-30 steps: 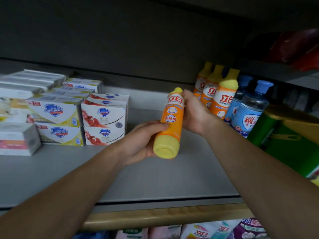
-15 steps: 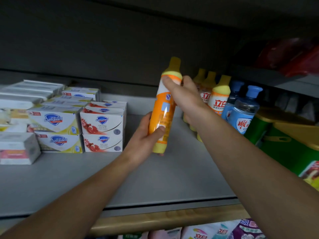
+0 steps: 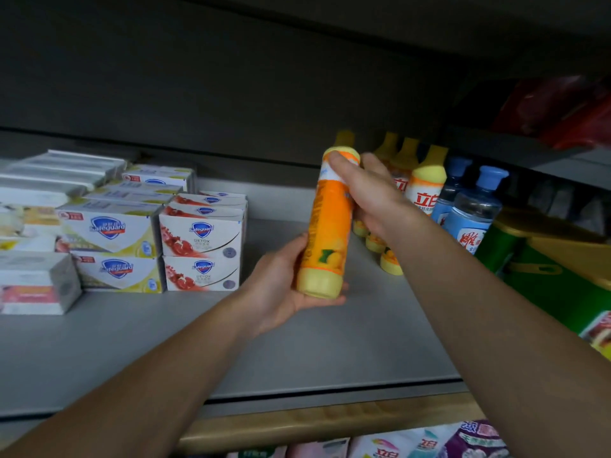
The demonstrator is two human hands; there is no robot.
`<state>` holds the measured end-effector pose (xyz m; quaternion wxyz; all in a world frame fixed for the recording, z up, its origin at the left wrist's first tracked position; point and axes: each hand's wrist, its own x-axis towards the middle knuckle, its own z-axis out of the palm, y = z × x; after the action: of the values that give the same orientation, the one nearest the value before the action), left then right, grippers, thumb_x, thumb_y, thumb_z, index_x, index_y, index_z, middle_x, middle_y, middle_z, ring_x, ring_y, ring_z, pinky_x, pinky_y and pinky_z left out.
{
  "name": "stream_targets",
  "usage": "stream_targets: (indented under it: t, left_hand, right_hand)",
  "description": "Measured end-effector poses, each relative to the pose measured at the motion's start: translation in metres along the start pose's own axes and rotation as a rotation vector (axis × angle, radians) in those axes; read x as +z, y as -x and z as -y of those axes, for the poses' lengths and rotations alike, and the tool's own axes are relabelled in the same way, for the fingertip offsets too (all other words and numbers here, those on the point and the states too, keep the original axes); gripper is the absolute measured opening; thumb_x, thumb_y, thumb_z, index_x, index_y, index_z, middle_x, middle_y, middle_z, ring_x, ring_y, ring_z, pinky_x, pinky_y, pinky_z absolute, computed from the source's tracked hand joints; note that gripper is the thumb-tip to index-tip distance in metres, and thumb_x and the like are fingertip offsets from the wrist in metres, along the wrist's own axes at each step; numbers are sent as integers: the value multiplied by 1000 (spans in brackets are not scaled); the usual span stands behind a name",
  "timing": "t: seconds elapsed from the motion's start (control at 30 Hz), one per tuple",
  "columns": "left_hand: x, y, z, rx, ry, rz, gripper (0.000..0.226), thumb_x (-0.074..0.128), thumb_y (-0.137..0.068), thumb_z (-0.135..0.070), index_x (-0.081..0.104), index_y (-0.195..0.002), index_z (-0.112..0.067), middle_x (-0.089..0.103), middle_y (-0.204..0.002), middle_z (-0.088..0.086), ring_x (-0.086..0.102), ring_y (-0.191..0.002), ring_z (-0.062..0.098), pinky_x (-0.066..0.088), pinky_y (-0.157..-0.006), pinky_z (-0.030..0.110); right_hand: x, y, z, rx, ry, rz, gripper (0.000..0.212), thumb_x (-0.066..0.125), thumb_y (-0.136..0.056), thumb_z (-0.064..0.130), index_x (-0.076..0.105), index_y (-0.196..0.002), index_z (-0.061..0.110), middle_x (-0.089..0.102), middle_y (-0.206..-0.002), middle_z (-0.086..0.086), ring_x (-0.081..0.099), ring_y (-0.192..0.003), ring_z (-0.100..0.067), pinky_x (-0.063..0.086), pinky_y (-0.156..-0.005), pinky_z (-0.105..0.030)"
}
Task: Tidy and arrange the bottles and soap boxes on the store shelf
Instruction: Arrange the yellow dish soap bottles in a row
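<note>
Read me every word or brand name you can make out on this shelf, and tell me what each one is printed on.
"Safeguard": yellow-trimmed soap boxes, upper and lower.
"Safeguard" and "DETOX": pomegranate soap boxes.
"立白": the shelved orange bottle, and the pouches on the shelf below.
"雕": the blue bottle.
Held orange bottle: print too blurred to read.
Grey boxes at far left: unreadable.

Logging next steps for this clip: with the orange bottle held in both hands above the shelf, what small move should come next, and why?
Probably carry the orange detergent bottle rightward and stand it beside the row of matching orange bottles. The left hand cups its base and the right hand grips its top, so it hangs above bare shelf with its own kind just to the right.
</note>
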<state>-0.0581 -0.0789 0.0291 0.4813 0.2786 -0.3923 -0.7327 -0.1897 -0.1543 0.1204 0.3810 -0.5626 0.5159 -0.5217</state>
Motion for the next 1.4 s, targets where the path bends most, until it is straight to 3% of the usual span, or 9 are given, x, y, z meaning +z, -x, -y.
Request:
stream_targets:
  t: [0.07,0.17,0.33,0.53,0.7,0.87,1.03,1.27,1.4]
  left_hand:
    - [-1,-5,8,208,-350,-199,32,60,-87,-48,62,-109,-25,71,-104,3,69,-90,22,58,-76,40]
    - [-5,-5,16,385,-808,-252,43,62,-73,-55,56,-109,-35,69,-98,-13,67,-89,6,56,-79,29]
    - [2,4,5,-2,6,33,50,66,-71,-35,57,-113,-8,68,-91,19,68,-65,32,55,-52,37]
    - [0,8,-1,-120,88,203,56,62,-72,-42,58,-112,-3,68,-87,20,68,-65,34,56,-53,35]
    - [-6,7,-2,-147,95,284,56,64,-76,-40,56,-116,-2,68,-93,22,69,-72,36,58,-59,38]
    - [-11,4,6,-2,-86,204,45,70,-78,-25,59,-119,-10,69,-110,20,70,-91,35,58,-71,42]
    - [-14,1,13,279,-512,51,43,71,-75,-29,60,-116,-26,71,-113,1,68,-103,20,58,-81,39]
    - [-12,2,22,327,-767,-48,64,82,-61,-32,57,-120,-27,69,-117,0,68,-104,18,54,-93,46]
    - [-10,2,24,329,-872,-82,70,81,-61,-39,54,-124,-26,66,-120,-1,66,-107,17,53,-94,47]
  right_hand:
    - [0,3,3,-144,324,-115,54,67,-79,62,44,-110,24,58,-96,6,62,-82,-13,54,-62,-31]
    - [4,4,-4,-252,524,-161,55,61,-81,66,37,-112,27,54,-98,6,57,-79,-10,46,-59,-27]
    - [4,5,-15,153,29,63,38,49,-96,51,52,-121,22,68,-102,-5,71,-83,-19,59,-70,-37]
    - [-3,6,-31,255,35,32,35,52,-95,55,56,-104,21,71,-95,-7,73,-81,-22,62,-67,-41]
    - [-6,10,-26,268,52,45,41,54,-94,55,53,-116,19,70,-100,-9,72,-85,-24,61,-73,-44]
    - [-11,24,-13,52,-64,121,31,56,-97,41,54,-123,25,69,-109,-6,73,-88,-20,61,-74,-42]
    - [-17,46,-8,-254,-81,279,52,58,-93,28,41,-141,36,64,-127,0,65,-112,-19,55,-92,-47]
    - [-30,71,-16,-295,28,340,55,49,-100,19,30,-149,36,54,-137,5,57,-122,-12,49,-103,-38]
    - [-46,85,-30,-326,146,273,58,53,-96,37,28,-148,42,48,-143,10,50,-126,-2,48,-100,-28]
